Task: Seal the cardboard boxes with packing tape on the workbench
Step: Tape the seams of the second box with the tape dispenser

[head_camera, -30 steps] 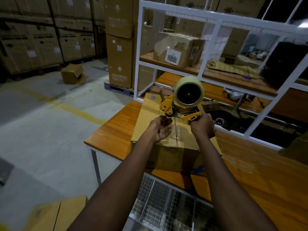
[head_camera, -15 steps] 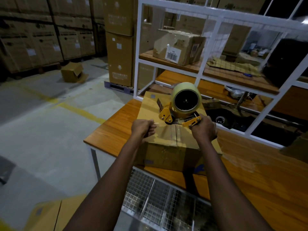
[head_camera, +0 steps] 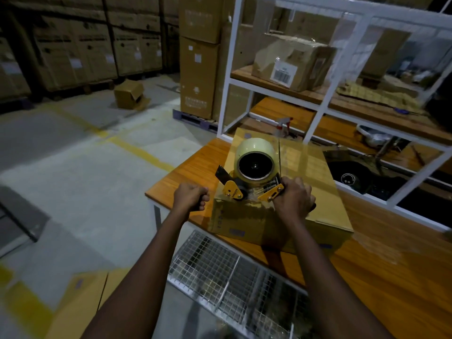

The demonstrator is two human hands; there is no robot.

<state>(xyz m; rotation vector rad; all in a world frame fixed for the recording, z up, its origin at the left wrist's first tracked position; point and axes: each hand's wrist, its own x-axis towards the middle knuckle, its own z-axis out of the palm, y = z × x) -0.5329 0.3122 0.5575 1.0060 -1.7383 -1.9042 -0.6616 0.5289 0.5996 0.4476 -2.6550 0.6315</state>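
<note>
Right hand (head_camera: 294,200) fingers grip the probably light yellow metal tape dispenser (head_camera: 254,165) by its handle; left hand (head_camera: 190,195) fingers curled, contents unclear

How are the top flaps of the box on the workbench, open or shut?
Shut: the box flaps lie flat, meeting along a centre seam.

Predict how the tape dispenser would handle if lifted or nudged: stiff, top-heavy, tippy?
Probably rigid: the tape dispenser has a plate-like yellow frame. Likely top-heavy, since the fat tape roll rides above that frame, so it may tip once the right hand releases it.
</note>
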